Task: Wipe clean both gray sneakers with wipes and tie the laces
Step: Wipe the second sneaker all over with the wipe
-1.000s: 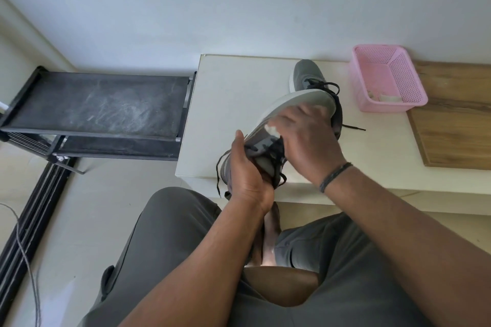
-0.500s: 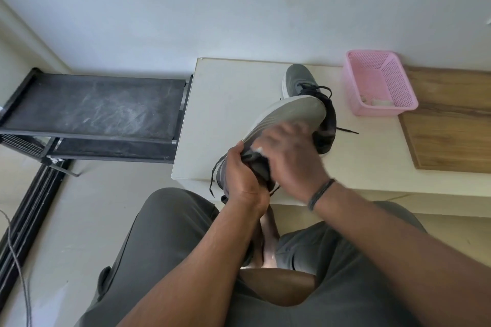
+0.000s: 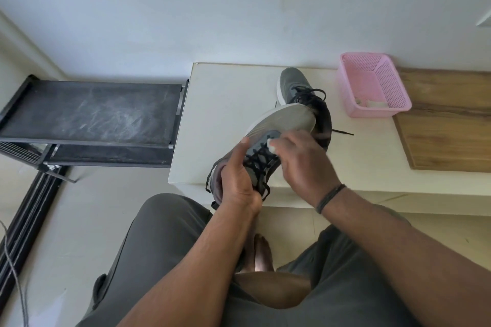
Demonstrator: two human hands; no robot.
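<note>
My left hand (image 3: 236, 180) grips a gray sneaker (image 3: 281, 122) by its heel end, holding it tilted above the near edge of the white table (image 3: 225, 103), toe pointing away. Its black laces (image 3: 259, 159) hang loose. My right hand (image 3: 300, 162) pinches a small white wipe (image 3: 271, 144) and presses it against the upper beside the laces. The second gray sneaker (image 3: 295, 82) stands on the table behind, its laces untied and partly hidden by the held shoe.
A pink plastic basket (image 3: 372, 82) with white scraps inside sits at the table's back right. A wooden board (image 3: 449, 119) lies to its right. A black low rack (image 3: 87, 114) stands left of the table. My legs are below.
My right hand slid with the wipe back up along the sneaker's upper, uncovering the laces. The left hand kept its grip on the heel end.
</note>
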